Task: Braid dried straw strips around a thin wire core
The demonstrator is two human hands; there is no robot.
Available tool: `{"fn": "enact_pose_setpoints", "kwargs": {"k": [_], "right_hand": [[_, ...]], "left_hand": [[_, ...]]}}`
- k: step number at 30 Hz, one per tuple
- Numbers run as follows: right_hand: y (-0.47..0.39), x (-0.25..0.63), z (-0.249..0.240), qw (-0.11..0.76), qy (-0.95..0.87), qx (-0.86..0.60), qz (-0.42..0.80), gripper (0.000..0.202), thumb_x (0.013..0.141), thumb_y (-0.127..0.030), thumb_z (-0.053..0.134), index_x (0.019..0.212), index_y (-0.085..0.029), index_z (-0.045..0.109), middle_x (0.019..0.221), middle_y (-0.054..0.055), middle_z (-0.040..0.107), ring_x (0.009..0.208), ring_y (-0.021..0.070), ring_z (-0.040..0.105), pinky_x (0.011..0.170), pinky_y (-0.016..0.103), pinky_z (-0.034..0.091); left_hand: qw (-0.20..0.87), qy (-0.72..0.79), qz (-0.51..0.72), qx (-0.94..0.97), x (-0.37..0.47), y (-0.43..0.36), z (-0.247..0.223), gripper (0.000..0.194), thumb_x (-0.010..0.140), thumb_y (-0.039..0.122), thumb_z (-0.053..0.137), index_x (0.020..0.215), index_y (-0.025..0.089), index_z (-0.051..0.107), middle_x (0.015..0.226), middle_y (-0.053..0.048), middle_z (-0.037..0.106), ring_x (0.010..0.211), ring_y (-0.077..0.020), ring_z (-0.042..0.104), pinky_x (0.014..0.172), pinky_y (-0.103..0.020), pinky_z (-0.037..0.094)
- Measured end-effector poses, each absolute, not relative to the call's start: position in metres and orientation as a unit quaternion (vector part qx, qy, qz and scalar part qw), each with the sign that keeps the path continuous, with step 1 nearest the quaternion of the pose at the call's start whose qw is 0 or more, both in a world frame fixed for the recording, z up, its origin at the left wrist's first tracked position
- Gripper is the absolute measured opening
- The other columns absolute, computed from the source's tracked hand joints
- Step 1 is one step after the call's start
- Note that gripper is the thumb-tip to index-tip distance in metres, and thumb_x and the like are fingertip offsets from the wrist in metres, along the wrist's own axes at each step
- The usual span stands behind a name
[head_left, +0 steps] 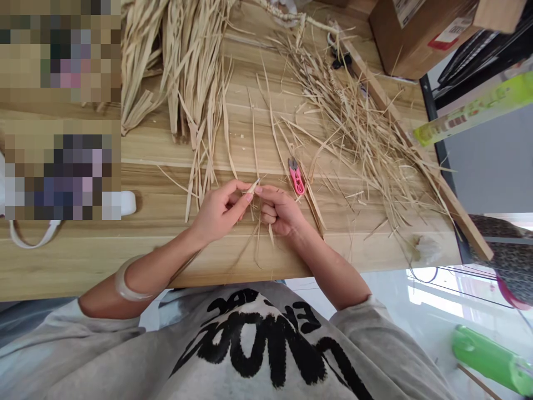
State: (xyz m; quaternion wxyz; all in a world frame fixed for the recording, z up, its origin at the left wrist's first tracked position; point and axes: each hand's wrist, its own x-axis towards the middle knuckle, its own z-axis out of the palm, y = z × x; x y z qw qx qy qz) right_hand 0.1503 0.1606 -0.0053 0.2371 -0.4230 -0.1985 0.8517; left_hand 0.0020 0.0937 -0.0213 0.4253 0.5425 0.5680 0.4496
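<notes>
Near the front edge of the wooden table, my left hand (pixel 219 211) pinches a small pale pointed piece of straw work (pixel 254 186) between thumb and fingers. My right hand (pixel 282 210) meets it at the tip, thumb and index finger pressed together with the other fingers curled. What lies in that right pinch looks like a thin straw strand, partly hidden by the fingers. Loose strands hang below both hands. Just right of my right hand lie pink thread snips (pixel 297 178). Long flat straw strips (pixel 195 72) spread over the table beyond my left hand.
A tangle of thin straw scraps (pixel 353 122) covers the right side, along a wooden strip (pixel 416 144). Black-handled scissors (pixel 341 58) lie among it. A cardboard box (pixel 420 33) stands at the back right. A yellow-green plastic tube (pixel 478 108) juts over the right edge. The upper left is pixelated.
</notes>
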Motion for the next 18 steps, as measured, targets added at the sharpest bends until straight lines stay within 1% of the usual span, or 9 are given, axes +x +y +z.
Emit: {"fn": "enact_pose_setpoints", "kwargs": {"k": [6,10,15,18], "right_hand": [[0.1631,0.1509,-0.0038,0.232,-0.210,-0.420,0.852,0.016,0.075,-0.010,0.075,0.066,-0.015,0.061,0.040,-0.016,0.026,0.035,-0.0013,0.009,0.032,0.014,0.007],[0.1634,0.1503,-0.0027,0.227,-0.199,-0.431,0.851,0.019,0.075,-0.008,0.072,0.063,-0.015,0.060,0.038,-0.016,0.028,0.033,-0.0016,0.009,0.031,0.013,0.007],[0.1629,0.1485,-0.0021,0.226,-0.198,-0.438,0.847,0.022,0.073,-0.010,0.076,0.062,-0.015,0.058,0.037,-0.016,0.028,0.032,-0.0020,0.010,0.030,0.012,0.007],[0.1626,0.1485,-0.0028,0.226,-0.213,-0.434,0.846,0.026,0.071,-0.014,0.080,0.062,-0.017,0.056,0.038,-0.017,0.027,0.032,-0.0019,0.009,0.030,0.013,0.007]], "left_hand": [[0.447,0.561,0.460,0.523,0.0027,0.0931,-0.0203,0.024,0.095,0.041,0.058,0.104,0.019,0.058,0.047,0.009,0.051,0.035,-0.0063,0.038,0.039,-0.020,0.031],[0.442,0.565,0.454,0.529,0.0031,0.0927,-0.0200,0.025,0.095,0.041,0.058,0.106,0.019,0.059,0.047,0.009,0.051,0.036,-0.0063,0.039,0.040,-0.020,0.031],[0.443,0.571,0.440,0.533,0.0028,0.0928,-0.0183,0.033,0.096,0.038,0.056,0.122,0.019,0.058,0.047,0.009,0.051,0.036,-0.0072,0.039,0.040,-0.021,0.032],[0.439,0.566,0.444,0.539,0.0024,0.0926,-0.0186,0.032,0.096,0.039,0.056,0.121,0.019,0.060,0.047,0.009,0.051,0.036,-0.0071,0.039,0.039,-0.021,0.031]]}}
